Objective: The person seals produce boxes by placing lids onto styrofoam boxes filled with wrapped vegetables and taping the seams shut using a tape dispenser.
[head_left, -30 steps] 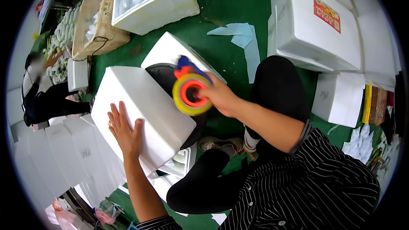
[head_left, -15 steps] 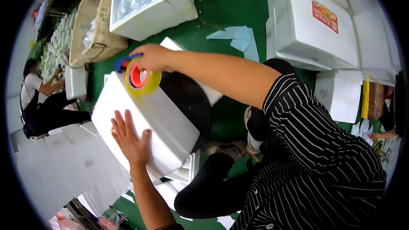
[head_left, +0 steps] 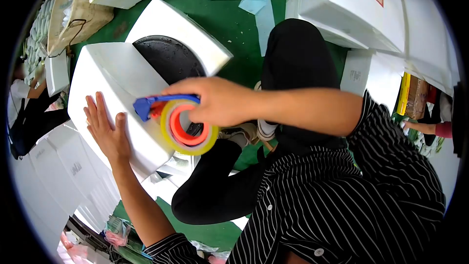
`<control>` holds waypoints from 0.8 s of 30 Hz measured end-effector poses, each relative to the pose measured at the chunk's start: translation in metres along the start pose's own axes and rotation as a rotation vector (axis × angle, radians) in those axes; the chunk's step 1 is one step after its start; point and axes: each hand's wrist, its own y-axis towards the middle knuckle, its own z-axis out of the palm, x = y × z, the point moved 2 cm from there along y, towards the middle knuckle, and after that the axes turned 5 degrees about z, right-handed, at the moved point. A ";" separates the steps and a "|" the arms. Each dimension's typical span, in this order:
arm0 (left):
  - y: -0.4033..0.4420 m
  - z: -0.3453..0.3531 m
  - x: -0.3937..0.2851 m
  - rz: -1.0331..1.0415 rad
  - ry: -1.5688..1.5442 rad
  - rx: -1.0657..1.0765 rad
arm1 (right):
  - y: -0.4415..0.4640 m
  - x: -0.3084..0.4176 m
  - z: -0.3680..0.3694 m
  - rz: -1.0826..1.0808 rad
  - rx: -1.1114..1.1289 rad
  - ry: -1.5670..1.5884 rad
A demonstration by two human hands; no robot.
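Observation:
My left hand (head_left: 108,129) lies flat with its fingers spread on a white foam box (head_left: 124,78). In my right hand (head_left: 217,101) is a blue tape dispenser (head_left: 146,107) with a yellow-edged roll of tape (head_left: 212,139) around an orange core. The dispenser is over the near right edge of the box; whether its tape touches the foam cannot be told. Behind the box is a round black surface (head_left: 168,56), partly hidden by it. A white foam piece (head_left: 205,44) extends beyond that black surface.
Blue sheet pieces (head_left: 264,14) lie on the green floor (head_left: 234,68). White foam boxes (head_left: 347,10) stand at the right, and a tan crate (head_left: 88,19) is at the upper left. One co-worker (head_left: 36,112) is at the left; another person's arm (head_left: 422,128) shows at the right.
My right hand has moved with the dispenser from the box's far corner toward its near edge. My left hand stays on the box. The whole view has shifted.

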 end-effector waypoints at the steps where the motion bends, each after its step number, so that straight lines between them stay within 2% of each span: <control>1: -0.002 -0.006 -0.006 -0.009 0.119 -0.020 | -0.007 0.000 -0.001 0.119 0.026 0.079; 2: -0.006 -0.014 -0.014 -0.015 0.240 -0.041 | -0.015 -0.001 -0.003 0.237 0.051 0.163; 3: -0.015 -0.024 -0.028 -0.004 0.180 -0.113 | -0.014 -0.008 -0.002 0.166 0.044 0.142; 4: -0.026 -0.022 -0.027 0.090 -0.201 -0.072 | -0.007 -0.023 0.003 0.092 0.039 0.126; 5: -0.040 -0.016 -0.044 0.117 -0.146 0.006 | -0.005 -0.025 0.006 0.021 0.028 0.117; 7: -0.052 -0.014 -0.061 0.126 -0.071 0.119 | -0.017 -0.026 0.010 0.057 -0.002 0.157; 10: -0.051 -0.008 -0.071 -0.013 -0.039 0.000 | -0.021 -0.028 0.008 0.054 -0.053 0.202; 13: -0.050 -0.008 -0.071 -0.018 0.003 0.068 | -0.023 -0.030 0.011 0.022 -0.091 0.232; 16: -0.051 -0.008 -0.067 0.009 0.016 0.082 | -0.040 -0.028 0.023 -0.123 -0.209 0.070; 17: -0.052 -0.009 -0.063 0.019 0.005 0.081 | -0.051 -0.024 0.021 -0.062 -0.161 0.096; 24: -0.053 -0.001 -0.058 0.054 0.023 0.054 | -0.128 -0.034 0.052 -0.042 -0.097 0.048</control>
